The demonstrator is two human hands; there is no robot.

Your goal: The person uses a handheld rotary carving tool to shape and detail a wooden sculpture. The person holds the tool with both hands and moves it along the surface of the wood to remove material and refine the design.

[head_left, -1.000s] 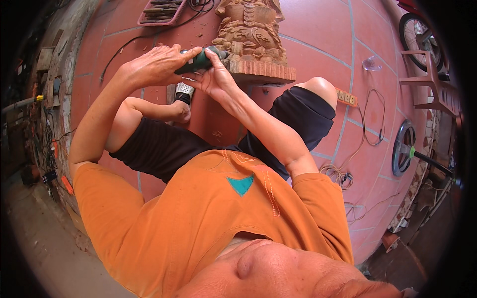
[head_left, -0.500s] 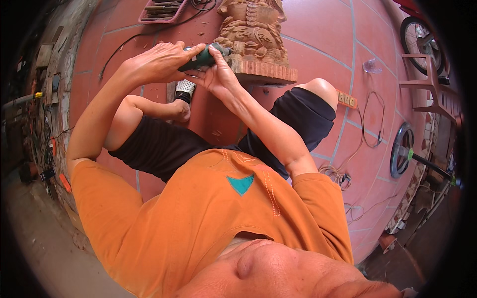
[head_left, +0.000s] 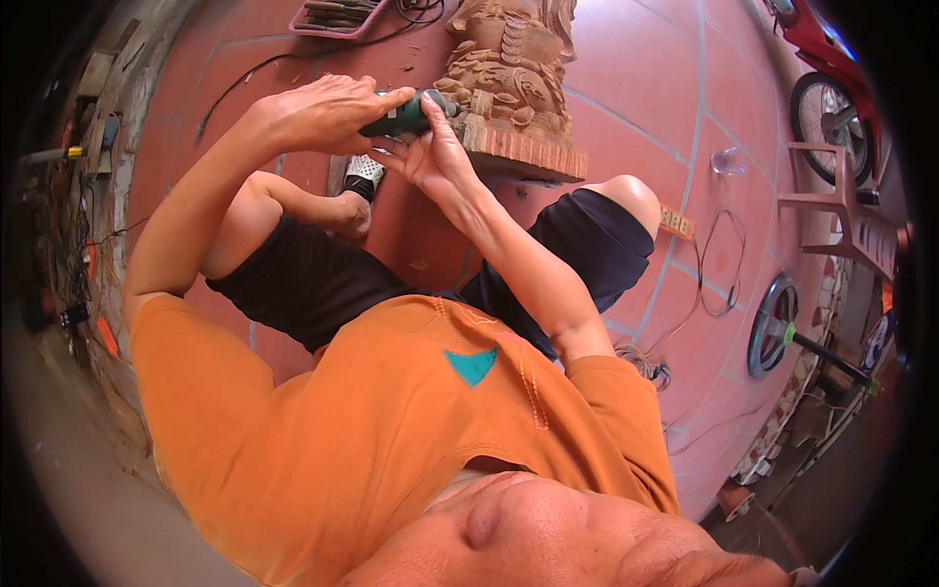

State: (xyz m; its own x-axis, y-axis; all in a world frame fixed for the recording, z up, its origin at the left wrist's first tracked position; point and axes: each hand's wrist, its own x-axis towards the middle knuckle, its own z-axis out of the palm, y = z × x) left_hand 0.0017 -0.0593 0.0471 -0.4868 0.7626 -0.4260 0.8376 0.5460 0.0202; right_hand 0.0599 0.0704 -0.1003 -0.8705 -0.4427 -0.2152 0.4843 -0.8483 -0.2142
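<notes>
Both my hands are on a dark green rotary tool [head_left: 399, 119] with a grey nose. My left hand [head_left: 328, 112] wraps over its rear end from the left. At its front, my right hand [head_left: 435, 157] lays the thumb along the body, with the other fingers beneath and partly hidden. The nose points right, at the lower left of a brown carved wooden statue [head_left: 514, 78]. Whether the bit touches the wood is too small to tell. The statue's block base [head_left: 533, 152] has a ridged front edge.
A pink tray [head_left: 333, 31] of chisel-like tools lies at the far left, near a black cord [head_left: 274, 61]. To the right are a socket strip [head_left: 676, 222], a loose cable [head_left: 706, 293], a clear plastic cup [head_left: 727, 161], a plastic chair [head_left: 849, 205] and a dark wheel-shaped base [head_left: 773, 328].
The whole view has shifted slightly, bringing more of a red motorbike into sight at the right. My hands keep the same hold on the rotary tool beside the statue.
</notes>
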